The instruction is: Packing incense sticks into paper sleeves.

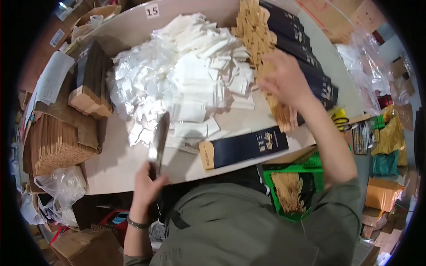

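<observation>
Roughly, table edge: the pale beige tabletop ends just in front of the person's olive-green jacket, with a bare strip along that near edge
Open room: only that bare strip and a patch near the long dark box — the rest is piled
Left hand: closed around the lower end of a long thin dark sleeve, which stands tilted up over the table edge; a bracelet sits on the wrist
Right hand: fingers spread and curled over the row of tan wooden stick bundles; whether it grips any of them I cannot tell
Long dark navy box with a tan end flap: lies flat near the front edge, between the two hands, touching neither
Heap of white paper and clear plastic wrappers: fills the middle of the table, just left of the stick row
Stacked dark navy boxes: along the right edge, beside the stick bundles
Small white square tag: at the far edge
Brown bundle of sticks: at the left edge
Green printed bag with a clear window: below the table's right corner — off the table
</observation>
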Available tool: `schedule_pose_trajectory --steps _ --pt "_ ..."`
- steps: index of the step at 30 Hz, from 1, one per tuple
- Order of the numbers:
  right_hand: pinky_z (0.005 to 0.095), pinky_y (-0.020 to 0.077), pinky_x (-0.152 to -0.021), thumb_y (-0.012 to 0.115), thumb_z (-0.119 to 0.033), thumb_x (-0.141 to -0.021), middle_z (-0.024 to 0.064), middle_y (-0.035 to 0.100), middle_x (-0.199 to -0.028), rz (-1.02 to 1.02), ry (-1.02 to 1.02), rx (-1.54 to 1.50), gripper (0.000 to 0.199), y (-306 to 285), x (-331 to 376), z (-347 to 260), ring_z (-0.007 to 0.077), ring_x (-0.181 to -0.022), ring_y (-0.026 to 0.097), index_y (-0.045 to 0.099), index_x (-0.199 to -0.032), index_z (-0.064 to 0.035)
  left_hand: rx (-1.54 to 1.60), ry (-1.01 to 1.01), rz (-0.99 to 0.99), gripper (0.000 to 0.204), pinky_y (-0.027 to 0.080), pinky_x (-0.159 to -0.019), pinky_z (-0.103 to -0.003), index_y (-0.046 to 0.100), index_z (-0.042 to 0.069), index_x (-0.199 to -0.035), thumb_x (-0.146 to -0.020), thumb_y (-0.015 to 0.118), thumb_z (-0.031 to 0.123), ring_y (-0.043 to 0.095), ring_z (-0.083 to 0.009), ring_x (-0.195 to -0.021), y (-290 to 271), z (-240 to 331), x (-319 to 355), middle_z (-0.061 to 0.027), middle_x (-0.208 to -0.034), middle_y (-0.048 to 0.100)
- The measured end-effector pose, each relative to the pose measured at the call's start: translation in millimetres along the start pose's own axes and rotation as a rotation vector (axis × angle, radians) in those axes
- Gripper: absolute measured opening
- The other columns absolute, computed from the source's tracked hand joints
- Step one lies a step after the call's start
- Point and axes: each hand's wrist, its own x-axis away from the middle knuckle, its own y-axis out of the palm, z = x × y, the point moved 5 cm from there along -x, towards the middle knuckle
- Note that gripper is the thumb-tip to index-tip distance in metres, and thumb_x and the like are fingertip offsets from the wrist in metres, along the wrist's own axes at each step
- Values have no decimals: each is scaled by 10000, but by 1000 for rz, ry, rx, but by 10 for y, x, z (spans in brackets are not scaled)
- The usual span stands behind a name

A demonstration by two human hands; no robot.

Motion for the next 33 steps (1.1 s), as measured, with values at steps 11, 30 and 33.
schedule_pose_trajectory --steps 11,30,33 --pt "412 501 -809 679 -335 -835 187 638 -1004 -186 182 -647 319 775 495 -1883 342 -983 627 652 -851 -17 91 -5 -530 365 497 -794 -388 556 8 -974 -720 754 178 622 -338 -886 453 560 213 -190 -961 635" --pt "477 539 -684 646 -244 -786 212 674 -786 -602 495 -689 208 1150 345 -2253 381 -748 674 664 -784 -36 -394 475 -270 794 520 -773 -400 513 86 -1355 -667 861 270 622 -340 -912 215 356 -96 -141 -1017 614" --pt "475 509 -701 607 -258 -852 173 666 -796 -607 656 -794 186 1084 381 -1749 394 -809 650 660 -846 -80 -263 765 -38 701 493 -832 -427 555 80 -1295 -700 843 312 585 -380 -977 72 427 -223 -159 -1063 603"
